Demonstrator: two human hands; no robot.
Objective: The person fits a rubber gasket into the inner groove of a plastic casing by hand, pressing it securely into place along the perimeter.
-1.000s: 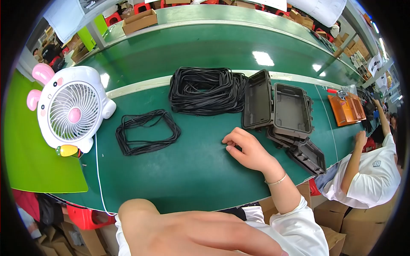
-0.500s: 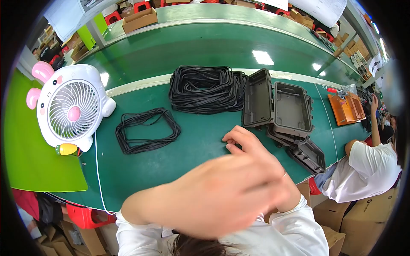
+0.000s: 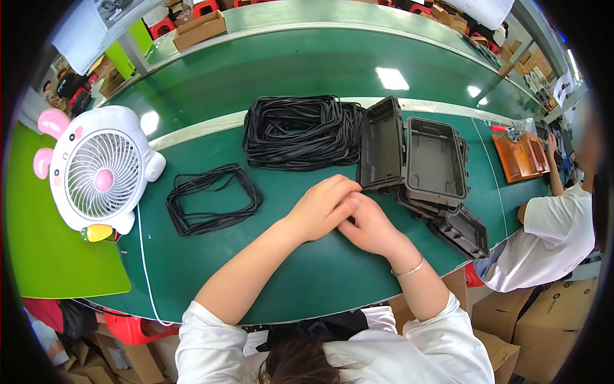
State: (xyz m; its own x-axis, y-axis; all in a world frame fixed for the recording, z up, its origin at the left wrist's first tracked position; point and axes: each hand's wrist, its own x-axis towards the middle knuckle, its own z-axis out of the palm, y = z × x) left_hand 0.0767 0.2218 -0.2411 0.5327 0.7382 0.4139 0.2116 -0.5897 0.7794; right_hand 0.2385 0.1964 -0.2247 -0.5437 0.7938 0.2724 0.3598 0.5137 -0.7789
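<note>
Both hands meet at the middle of the frame over the green table point(image 3: 297, 272), the left hand point(image 3: 320, 208) laid across the right hand point(image 3: 373, 229). The left fingers lie pressed together and bend over the other hand; whether they grip it or merely rest on it, I cannot tell. The right fingers are mostly covered, so I cannot tell how they are set.

Nearest is the dark box point(image 3: 437, 157), right of center, its lid point(image 3: 382, 144) open to the left, just beyond the fingertips. A thick cable bundle point(image 3: 288, 155) lies at upper center beside the lid; a smaller cable coil point(image 3: 215, 223) lies left of center, well apart from the hands. A smaller tray point(image 3: 462, 233) sits tilted at the right, beyond the right wrist.

This looks like a resting pose. Holding it well would mean keeping the weight on the table, the elbows loose, the knuckles off the lid's edge and the right forearm clear of the tilted tray, so nothing gets nudged.
</note>
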